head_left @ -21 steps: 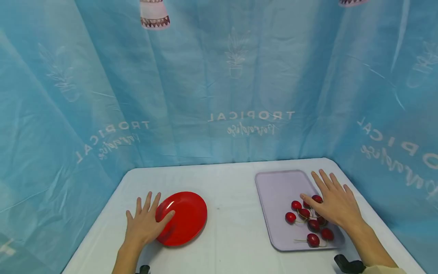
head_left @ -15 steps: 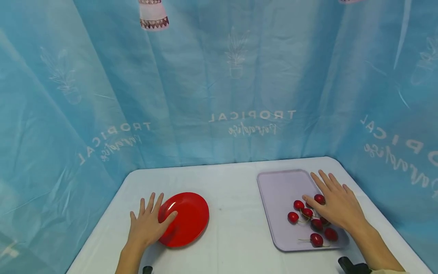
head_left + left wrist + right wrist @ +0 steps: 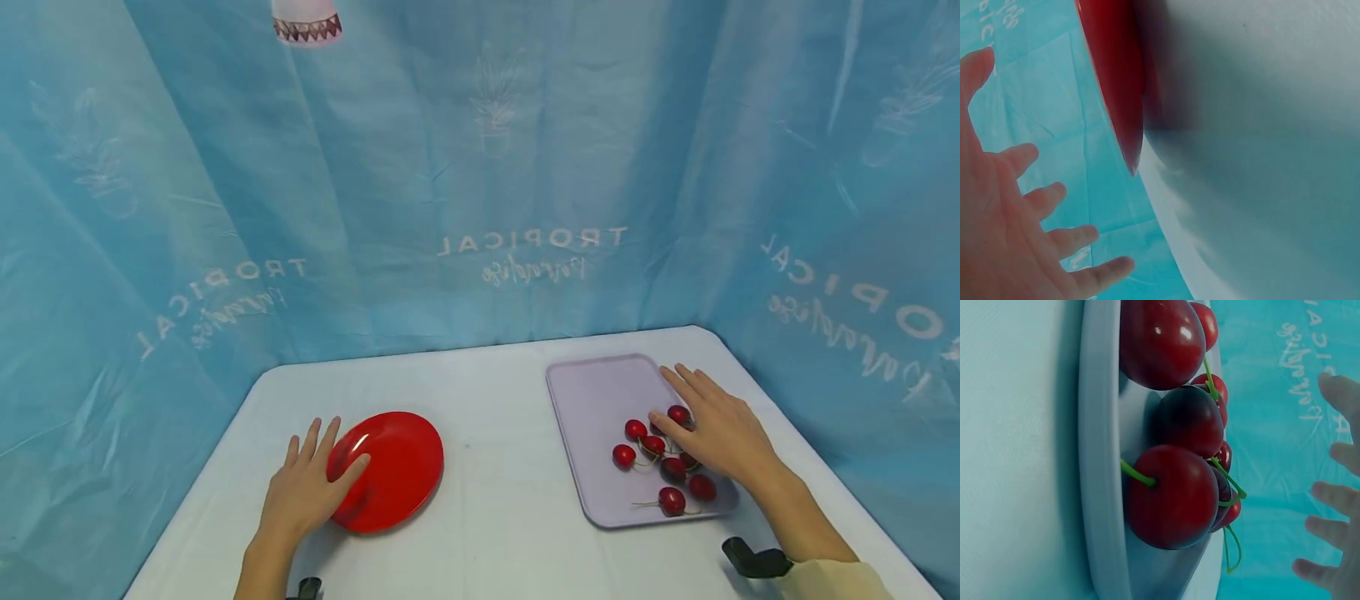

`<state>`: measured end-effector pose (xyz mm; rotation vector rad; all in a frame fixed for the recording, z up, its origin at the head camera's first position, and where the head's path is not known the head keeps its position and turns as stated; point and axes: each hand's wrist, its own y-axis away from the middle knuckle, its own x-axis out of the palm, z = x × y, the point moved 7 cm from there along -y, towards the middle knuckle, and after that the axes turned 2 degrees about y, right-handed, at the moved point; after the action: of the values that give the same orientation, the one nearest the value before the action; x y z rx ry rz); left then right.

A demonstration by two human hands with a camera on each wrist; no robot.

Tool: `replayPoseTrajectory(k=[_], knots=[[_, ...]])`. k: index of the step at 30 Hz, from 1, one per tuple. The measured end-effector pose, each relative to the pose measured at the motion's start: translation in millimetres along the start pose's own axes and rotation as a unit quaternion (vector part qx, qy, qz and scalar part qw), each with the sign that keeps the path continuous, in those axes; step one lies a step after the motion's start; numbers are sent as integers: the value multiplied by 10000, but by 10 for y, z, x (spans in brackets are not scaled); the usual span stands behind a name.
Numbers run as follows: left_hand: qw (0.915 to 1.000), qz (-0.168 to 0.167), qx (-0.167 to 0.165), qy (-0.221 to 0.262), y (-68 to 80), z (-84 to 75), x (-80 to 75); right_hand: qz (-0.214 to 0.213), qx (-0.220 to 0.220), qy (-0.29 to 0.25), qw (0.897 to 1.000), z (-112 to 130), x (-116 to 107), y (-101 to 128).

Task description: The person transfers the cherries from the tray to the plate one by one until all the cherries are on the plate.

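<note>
My left hand (image 3: 302, 492) hovers with spread fingers over the left edge of a red plate (image 3: 397, 471). In the left wrist view a gap shows between that hand and the plate (image 3: 1113, 75), and the palm holds nothing. On the right, my right hand (image 3: 720, 429) is stretched out above the right side of a lilac tray (image 3: 592, 400). Several dark red cherries (image 3: 673, 471), some with green stems, lie in the tray's near right part; the hand hides a few of them. The right wrist view has the cherries (image 3: 1172, 497) behind the tray's rim (image 3: 1100, 456), apart from the fingers.
Plate and tray stand on a white table (image 3: 495, 467), with a stretch of tabletop between them. A blue printed curtain (image 3: 480, 183) encloses the table at the back and both sides. Black wrist mounts (image 3: 753, 558) sit below the hands.
The whole head view has shifted, so table, plate, tray and hands appear further left and slightly higher. The right hand's fingers look closer together. Plate and cherries keep their places.
</note>
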<state>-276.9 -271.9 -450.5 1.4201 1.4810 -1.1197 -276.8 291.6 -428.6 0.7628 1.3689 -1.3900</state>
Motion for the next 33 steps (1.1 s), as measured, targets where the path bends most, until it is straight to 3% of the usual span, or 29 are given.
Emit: replayPoseTrajectory(k=[12, 21, 28, 33], knots=[[9935, -178, -618, 944, -8, 202, -10, 293, 268, -773, 9962, 30, 36, 52], [9697, -510, -916, 2205, 115, 358, -28, 787, 304, -1063, 9908, 75, 171, 111], [9666, -348, -1141, 2267, 168, 442, 32, 1043, 372, -1146, 9872, 92, 287, 139], [9651, -180, -1225, 2307, 121, 446, 90, 1236, 426, -1035, 9860, 82, 324, 191]])
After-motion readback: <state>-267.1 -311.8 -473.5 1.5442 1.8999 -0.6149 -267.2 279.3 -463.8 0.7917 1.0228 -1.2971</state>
